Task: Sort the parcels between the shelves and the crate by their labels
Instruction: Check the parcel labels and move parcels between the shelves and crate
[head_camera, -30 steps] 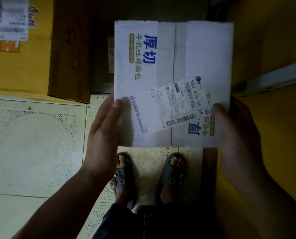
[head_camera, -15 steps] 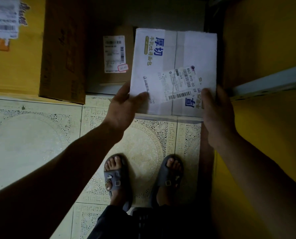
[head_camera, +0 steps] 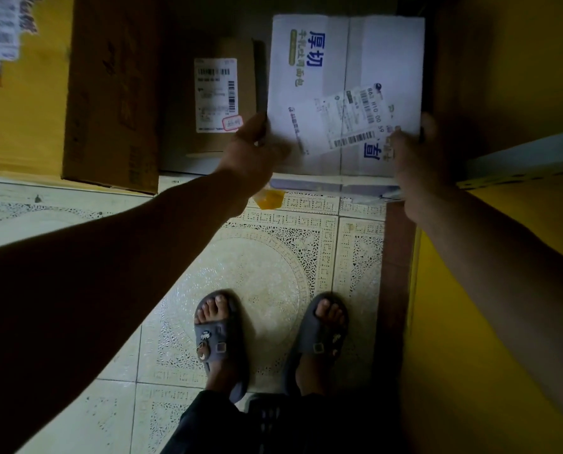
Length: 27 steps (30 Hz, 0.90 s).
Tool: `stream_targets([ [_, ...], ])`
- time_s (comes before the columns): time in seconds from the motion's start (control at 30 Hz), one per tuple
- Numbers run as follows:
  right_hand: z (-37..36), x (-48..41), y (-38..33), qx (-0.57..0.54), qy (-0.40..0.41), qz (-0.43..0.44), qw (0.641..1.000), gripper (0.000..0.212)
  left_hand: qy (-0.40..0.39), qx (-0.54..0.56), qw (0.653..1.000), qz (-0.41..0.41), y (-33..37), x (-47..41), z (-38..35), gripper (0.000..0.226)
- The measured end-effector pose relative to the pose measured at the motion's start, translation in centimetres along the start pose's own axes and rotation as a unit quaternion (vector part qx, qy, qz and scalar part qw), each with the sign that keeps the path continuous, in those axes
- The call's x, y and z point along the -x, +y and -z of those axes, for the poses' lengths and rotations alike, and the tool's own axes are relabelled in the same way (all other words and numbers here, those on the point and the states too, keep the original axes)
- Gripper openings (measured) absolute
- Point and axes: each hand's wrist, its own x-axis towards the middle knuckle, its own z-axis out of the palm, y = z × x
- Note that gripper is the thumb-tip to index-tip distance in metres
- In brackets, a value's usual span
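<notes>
A white parcel box [head_camera: 329,47] with blue print and a shipping label [head_camera: 355,119] is low in front of me, on or just above the floor. My left hand [head_camera: 254,149] grips its near left edge, thumb along the side. My right hand [head_camera: 414,155] grips its near right corner, thumb on top. To its left sits a small brown parcel [head_camera: 182,126] with a white label [head_camera: 216,93].
A tall brown carton [head_camera: 110,93] and a yellow box [head_camera: 21,103] stand at the left. A yellow shelf side [head_camera: 503,60] and a metal shelf edge [head_camera: 519,158] are at the right. My sandalled feet [head_camera: 221,339] stand on tiled floor. An orange scrap [head_camera: 270,198] lies by the box.
Both hands have carried the white box down and away from me, to beside the small brown parcel. My arms are now stretched out.
</notes>
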Motion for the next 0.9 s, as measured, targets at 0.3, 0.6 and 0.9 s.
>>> stream_targets([
  [0.3,-0.4,-2.7,-0.4,0.022,0.008,-0.004,1.0,0.039,0.0,-0.045,0.999,-0.006,1.7,-1.1,-0.7,0.042],
  [0.6,-0.5,2.5,-1.1,0.055,0.087,0.168,0.98,0.051,0.069,0.01,0.997,0.043,0.1,2.7,1.8,0.039],
  [0.9,-11.4,11.4,-2.5,0.042,-0.189,0.153,0.969,0.05,0.148,0.001,0.983,0.105,-2.8,3.7,8.3,0.02],
])
